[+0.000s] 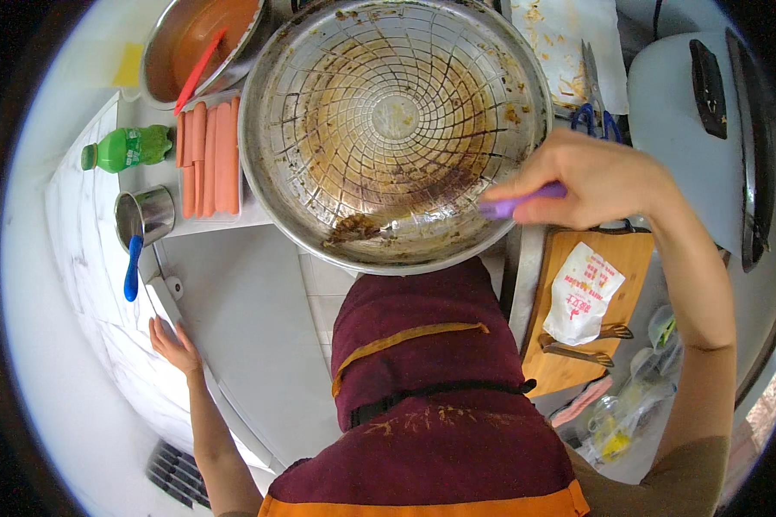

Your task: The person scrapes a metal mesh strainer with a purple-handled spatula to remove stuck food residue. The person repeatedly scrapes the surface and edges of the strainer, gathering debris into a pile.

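Observation:
A large round metal pan (pixel 394 116) with a spiral grid pattern and brown residue lies in front of me. My right hand (pixel 585 178) grips a purple handle (pixel 504 205) over the pan's lower right rim; the hand is blurred and the tool's working end cannot be made out. A dark burnt patch (pixel 355 229) marks the near side of the pan. Off to the left, my left hand (pixel 176 349) rests with spread fingers on the white edge beside a grey lid-like panel (pixel 246 297), holding nothing.
Left of the pan are a steel bowl of reddish sauce (pixel 194 45), sausages (pixel 216 158), a green bottle (pixel 129 148) and a metal cup (pixel 155 210) with a blue-handled utensil (pixel 131 268). On the right are scissors (pixel 593 84), a wooden board (pixel 559 258), tongs (pixel 579 352) and a paper bag (pixel 582 294).

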Action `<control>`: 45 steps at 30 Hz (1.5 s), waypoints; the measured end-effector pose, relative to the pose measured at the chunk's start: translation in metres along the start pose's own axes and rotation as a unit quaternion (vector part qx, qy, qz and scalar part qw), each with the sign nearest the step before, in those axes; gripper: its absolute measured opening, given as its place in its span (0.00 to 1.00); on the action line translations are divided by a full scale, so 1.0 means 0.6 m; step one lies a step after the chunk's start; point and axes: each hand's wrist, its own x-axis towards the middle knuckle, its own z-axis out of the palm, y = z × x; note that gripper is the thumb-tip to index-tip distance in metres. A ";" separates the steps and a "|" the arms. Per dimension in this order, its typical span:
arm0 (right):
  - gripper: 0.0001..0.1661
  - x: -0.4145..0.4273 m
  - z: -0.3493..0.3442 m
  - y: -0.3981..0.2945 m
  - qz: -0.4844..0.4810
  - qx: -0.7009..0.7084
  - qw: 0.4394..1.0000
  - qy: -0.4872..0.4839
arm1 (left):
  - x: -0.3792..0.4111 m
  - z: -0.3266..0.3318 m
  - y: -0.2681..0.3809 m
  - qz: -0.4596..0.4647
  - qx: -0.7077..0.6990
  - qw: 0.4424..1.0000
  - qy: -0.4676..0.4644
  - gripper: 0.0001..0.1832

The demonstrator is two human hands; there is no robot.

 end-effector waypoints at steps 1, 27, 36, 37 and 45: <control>0.18 0.007 -0.004 0.002 -0.016 -0.001 1.000 0.016 | -0.001 0.000 0.002 -0.001 -0.006 1.000 0.000 0.24; 0.17 -0.001 -0.006 -0.033 0.032 -0.008 0.999 -0.026 | 0.000 -0.001 0.009 -0.006 -0.016 1.000 0.013 0.24; 0.19 -0.009 -0.004 -0.029 0.028 -0.031 0.999 -0.034 | 0.002 -0.004 0.011 -0.011 -0.013 1.000 0.018 0.24; 0.19 -0.010 -0.004 -0.034 0.045 -0.029 0.998 -0.040 | 0.000 -0.002 0.010 -0.011 -0.008 1.000 0.018 0.24; 0.16 -0.014 0.051 -0.082 0.063 -0.014 0.996 0.058 | 0.004 -0.007 0.018 -0.008 -0.012 1.000 0.017 0.24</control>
